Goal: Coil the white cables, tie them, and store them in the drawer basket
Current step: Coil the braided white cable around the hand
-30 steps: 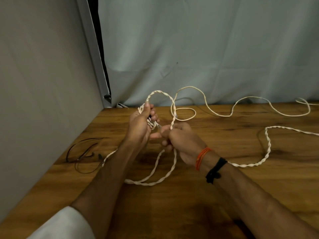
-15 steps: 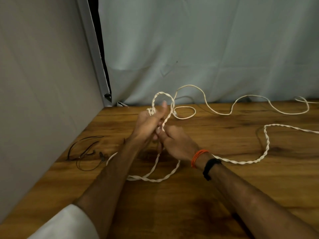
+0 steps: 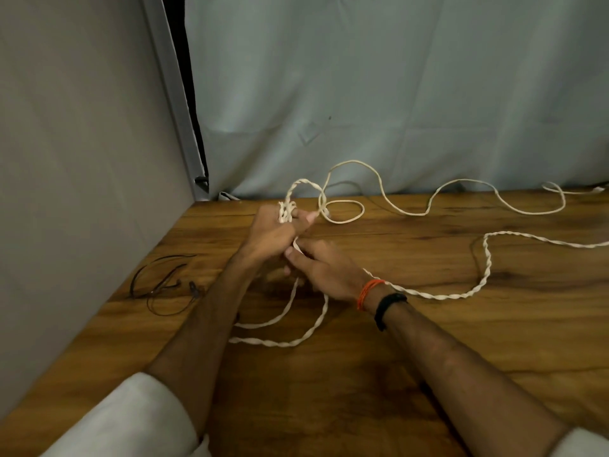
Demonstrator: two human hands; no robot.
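Coiling is barely begun: left hand [image 3: 275, 230] grips small loops of twisted white cable [image 3: 484, 268], right hand [image 3: 324, 268] pinches the next stretch, the rest trailing along the table's [image 3: 428, 357] far edge, wanting more winding.

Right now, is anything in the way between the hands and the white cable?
No. Both hands already hold the white cable: the left hand grips a small bundle of loops, and the right hand pinches the strand just below. The drawer basket is out of view.

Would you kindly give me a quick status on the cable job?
Left hand grips small coil; right hand pinches white cable. Most cable loose on table. Dark wire lies left, clear.
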